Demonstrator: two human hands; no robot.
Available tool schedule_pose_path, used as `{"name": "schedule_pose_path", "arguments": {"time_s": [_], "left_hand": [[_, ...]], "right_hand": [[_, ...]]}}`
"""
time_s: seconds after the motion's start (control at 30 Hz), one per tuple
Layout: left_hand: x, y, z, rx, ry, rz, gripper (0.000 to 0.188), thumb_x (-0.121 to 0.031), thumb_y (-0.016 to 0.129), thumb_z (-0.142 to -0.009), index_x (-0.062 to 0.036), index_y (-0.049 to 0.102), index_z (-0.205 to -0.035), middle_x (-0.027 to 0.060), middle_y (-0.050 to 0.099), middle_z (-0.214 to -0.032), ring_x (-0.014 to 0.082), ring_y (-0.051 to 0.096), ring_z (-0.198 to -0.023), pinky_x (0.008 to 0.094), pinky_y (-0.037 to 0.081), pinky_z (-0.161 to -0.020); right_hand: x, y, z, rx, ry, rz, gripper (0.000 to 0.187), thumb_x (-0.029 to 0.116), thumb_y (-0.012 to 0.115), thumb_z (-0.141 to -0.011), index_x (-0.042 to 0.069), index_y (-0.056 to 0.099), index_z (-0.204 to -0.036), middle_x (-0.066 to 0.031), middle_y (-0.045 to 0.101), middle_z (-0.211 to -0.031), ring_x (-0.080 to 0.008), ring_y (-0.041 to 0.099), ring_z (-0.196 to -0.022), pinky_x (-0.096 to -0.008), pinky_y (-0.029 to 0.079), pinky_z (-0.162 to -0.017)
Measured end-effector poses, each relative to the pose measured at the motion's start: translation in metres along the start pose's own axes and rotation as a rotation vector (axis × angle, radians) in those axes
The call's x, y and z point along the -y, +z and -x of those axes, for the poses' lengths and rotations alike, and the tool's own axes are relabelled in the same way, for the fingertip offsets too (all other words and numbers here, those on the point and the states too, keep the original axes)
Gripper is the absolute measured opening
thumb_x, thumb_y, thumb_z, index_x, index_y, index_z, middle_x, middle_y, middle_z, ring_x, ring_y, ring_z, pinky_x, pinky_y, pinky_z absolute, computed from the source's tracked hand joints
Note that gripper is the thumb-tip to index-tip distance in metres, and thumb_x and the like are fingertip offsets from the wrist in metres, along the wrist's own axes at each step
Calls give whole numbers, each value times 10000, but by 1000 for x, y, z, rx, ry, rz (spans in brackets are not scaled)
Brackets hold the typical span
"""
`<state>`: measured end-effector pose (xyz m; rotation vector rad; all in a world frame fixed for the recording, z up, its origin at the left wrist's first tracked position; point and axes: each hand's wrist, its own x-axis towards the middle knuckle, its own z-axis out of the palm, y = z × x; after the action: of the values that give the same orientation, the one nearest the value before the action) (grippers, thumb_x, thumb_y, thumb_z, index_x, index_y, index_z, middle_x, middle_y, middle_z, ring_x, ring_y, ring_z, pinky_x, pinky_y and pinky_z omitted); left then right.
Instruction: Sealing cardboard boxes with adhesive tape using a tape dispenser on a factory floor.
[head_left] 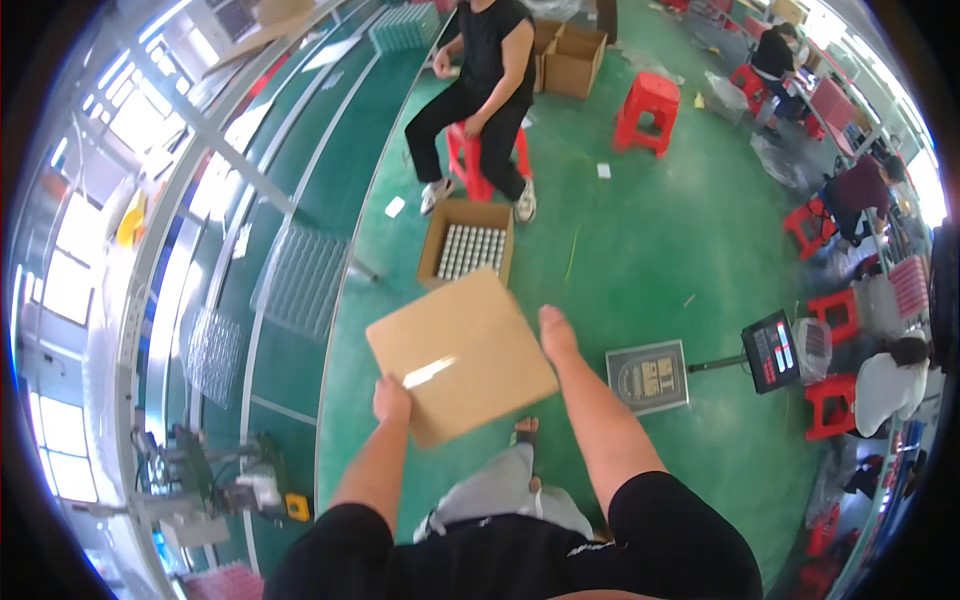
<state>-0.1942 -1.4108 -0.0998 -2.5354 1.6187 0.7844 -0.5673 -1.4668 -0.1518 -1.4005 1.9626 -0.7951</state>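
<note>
A closed cardboard box (465,355) with a shiny strip of tape across its top is held tilted in front of me, above the floor. My left hand (392,398) is closed on its near left edge, the fingers out of sight beneath. At the right side, my right hand (558,335) presses against the box, its fingers partly hidden. Just beyond, an open cardboard box (431,242) on the floor holds rows of small silvery-white cylinders; the held box overlaps its near edge.
A person (490,70) sits on a red stool behind the open box. To my right lies a floor scale (648,378) with a display (770,352) on a post. A green conveyor table (290,390) runs along the left. Another red stool (648,110) stands farther off.
</note>
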Motion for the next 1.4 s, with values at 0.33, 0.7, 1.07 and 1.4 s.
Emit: {"name": "schedule_pose_path", "arguments": {"time_s": [0.33,0.7,1.07,1.4], "left_hand": [[-23,27,86,-138,155,-124,825,-510,432,-861,-55,85,-1454,108,50,-1527,292,14,-1406,487,113,-1111],[-38,-6,53,35,222,-480,741,-501,411,-853,-23,267,-1400,143,213,-1479,322,270,-1331,508,315,-1016],[-26,-14,44,215,655,-622,592,-537,385,-840,-69,637,-1100,176,595,-1153,330,569,-1070,443,457,-881],[26,-22,36,-57,795,-563,535,-430,449,-862,14,560,-1139,206,576,-1160,347,586,-1031,441,485,-857]], "right_hand": [[-198,-152,419,529,290,675,342,285,399,-932,11,599,-978,-208,595,-1066,-387,550,-987,-459,433,-864],[-189,-18,955,612,781,639,239,333,453,-901,126,535,-815,-19,488,-642,-170,542,-580,-351,435,-481],[-49,125,911,80,688,-44,236,330,456,-903,118,553,-868,-29,541,-699,-165,553,-592,-331,437,-483],[89,231,965,-597,1675,-757,291,345,455,-911,106,572,-1028,-43,613,-796,-162,574,-619,-306,434,-490]]}}
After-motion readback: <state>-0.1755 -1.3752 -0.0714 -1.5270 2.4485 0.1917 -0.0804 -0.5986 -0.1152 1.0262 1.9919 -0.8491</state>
